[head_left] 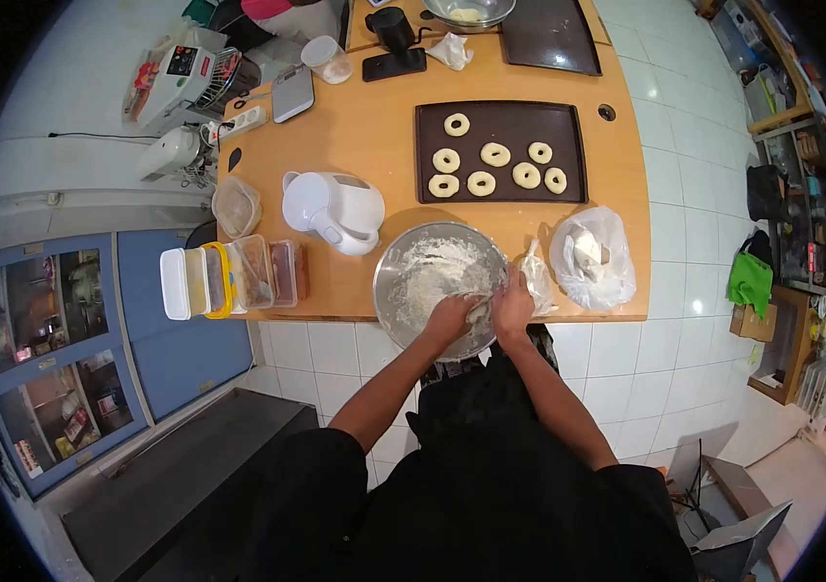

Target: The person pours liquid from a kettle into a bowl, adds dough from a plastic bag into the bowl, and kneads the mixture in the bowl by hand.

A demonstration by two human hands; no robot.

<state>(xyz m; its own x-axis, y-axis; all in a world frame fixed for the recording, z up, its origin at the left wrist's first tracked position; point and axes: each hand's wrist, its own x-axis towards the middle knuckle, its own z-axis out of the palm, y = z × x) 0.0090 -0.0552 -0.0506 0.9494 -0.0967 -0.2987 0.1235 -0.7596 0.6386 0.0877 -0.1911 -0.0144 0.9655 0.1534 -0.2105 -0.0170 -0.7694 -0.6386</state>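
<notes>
A wide metal mixing bowl (396, 254) stands at the front edge of the table, with white flour (437, 262) spread over its bottom and sides. My left hand (450, 318) is down inside the bowl near its front right. Its fingers are curled and floury; what they close on is too small and pale to make out. My right hand (512, 303) grips the bowl's right rim, fingertips at the edge. A crumpled plastic bag (535, 276) lies just right of that hand, beside a larger clear bag with white contents (587, 257).
Behind the bowl is a dark baking tray (500, 112) holding several dough rings (495, 154). A white electric kettle (335, 209) and plastic containers (250, 267) stand to the left. Further back are a scale (293, 94), a phone (394, 64), a glass bowl (469, 12) and another tray (551, 37).
</notes>
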